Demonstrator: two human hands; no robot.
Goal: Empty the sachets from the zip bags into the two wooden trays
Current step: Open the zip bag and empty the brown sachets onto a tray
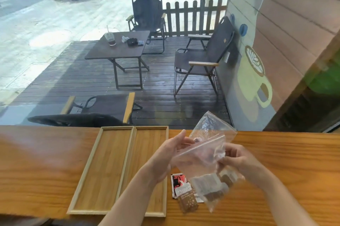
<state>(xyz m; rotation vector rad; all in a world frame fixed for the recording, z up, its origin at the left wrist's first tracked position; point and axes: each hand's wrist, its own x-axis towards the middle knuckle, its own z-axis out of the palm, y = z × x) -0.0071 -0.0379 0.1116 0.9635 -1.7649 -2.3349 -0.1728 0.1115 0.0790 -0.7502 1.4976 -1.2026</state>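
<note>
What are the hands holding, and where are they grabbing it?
A zip bag with sachets inside. The left hand and right hand pinch it at either end of its zip strip.

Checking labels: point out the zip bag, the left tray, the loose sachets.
zip bag [200, 154], head view, clear middle panel.
left tray [103, 167], head view, bare floor.
loose sachets [185, 194], head view, brown sachet's face.

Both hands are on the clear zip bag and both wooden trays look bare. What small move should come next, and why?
Probably pull the zip seal apart. The left hand and right hand pinch the top of the clear plastic zip bag, brown sachets sit in its bottom, and the two long wooden trays hold none yet.
</note>
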